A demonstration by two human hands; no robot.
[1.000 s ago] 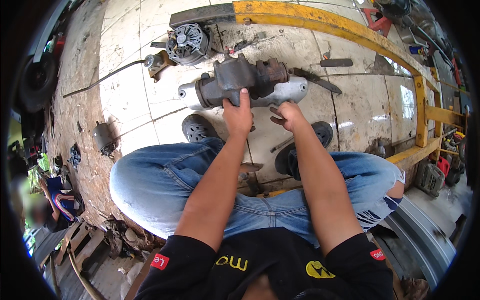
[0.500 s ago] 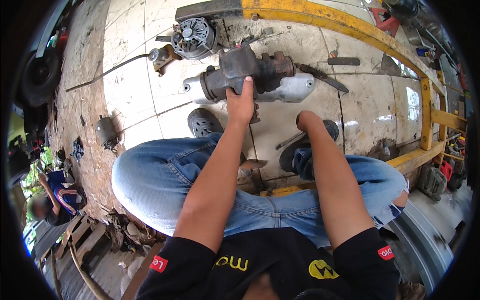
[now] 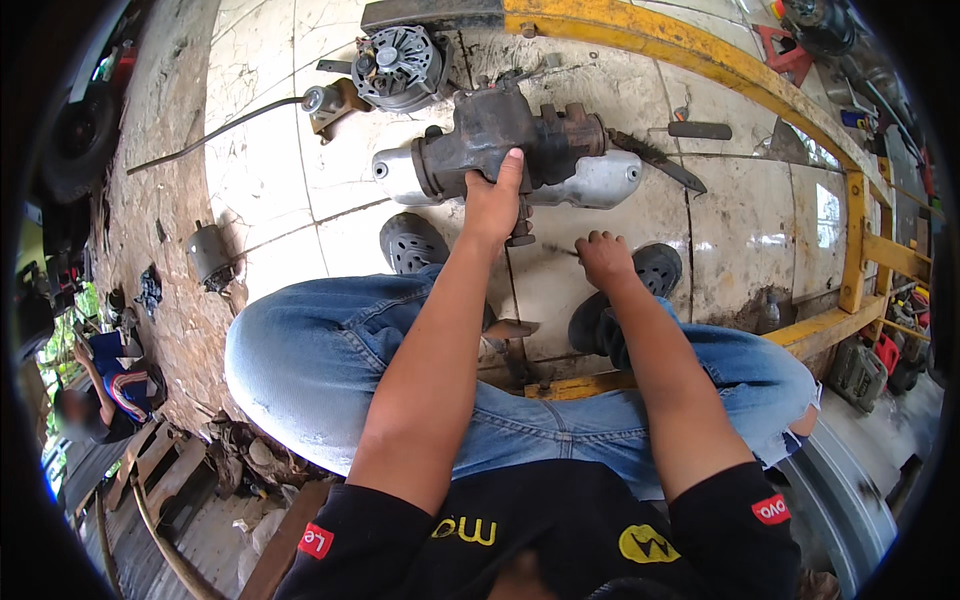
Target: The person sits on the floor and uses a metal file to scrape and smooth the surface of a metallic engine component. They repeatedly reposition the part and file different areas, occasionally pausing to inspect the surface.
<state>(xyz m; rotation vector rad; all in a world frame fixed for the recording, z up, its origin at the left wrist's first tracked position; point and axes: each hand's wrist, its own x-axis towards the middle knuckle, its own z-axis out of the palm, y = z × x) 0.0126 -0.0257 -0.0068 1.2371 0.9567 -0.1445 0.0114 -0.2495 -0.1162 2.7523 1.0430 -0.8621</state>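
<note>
Head view: a dark metal housing (image 3: pixel 495 120), blocky in the middle with a stubby cylindrical end to the right, lies across a long silver metal piece (image 3: pixel 605 180) on the tiled floor (image 3: pixel 350 175), straight ahead of the person. The silver piece shows past the housing at both ends, each with a round hole.

The left hand (image 3: pixel 492 205) is on the near side of the housing, thumb laid up over the dark metal and fingers clamped around its near edge. Small dark parts show just beneath that hand; whether they are fingertips or metal, I cannot tell. The right hand (image 3: pixel 606 260) is apart from the housing, low and near the right clog (image 3: pixel 658 268), its fingers bent. A thin dark shape shows at their tips, too blurred to tell if they close on anything.

Just right of the housing lies a dark blade (image 3: pixel 660 165), with a dark-handled tool (image 3: pixel 700 130) above it. Beyond the housing, to the left, sits a round slotted motor (image 3: pixel 400 68), beside a small bracketed part (image 3: pixel 325 105) from which a long thin rod (image 3: pixel 220 130) runs left. A grey cylinder (image 3: pixel 208 255) stands farther left, well apart. The left clog (image 3: pixel 413 243) is close below the silver piece. A yellow metal frame (image 3: pixel 640 30) runs along the far side and down the right, with a red stand (image 3: pixel 783 55) behind it. At the far left is another person (image 3: pixel 100 385).
</note>
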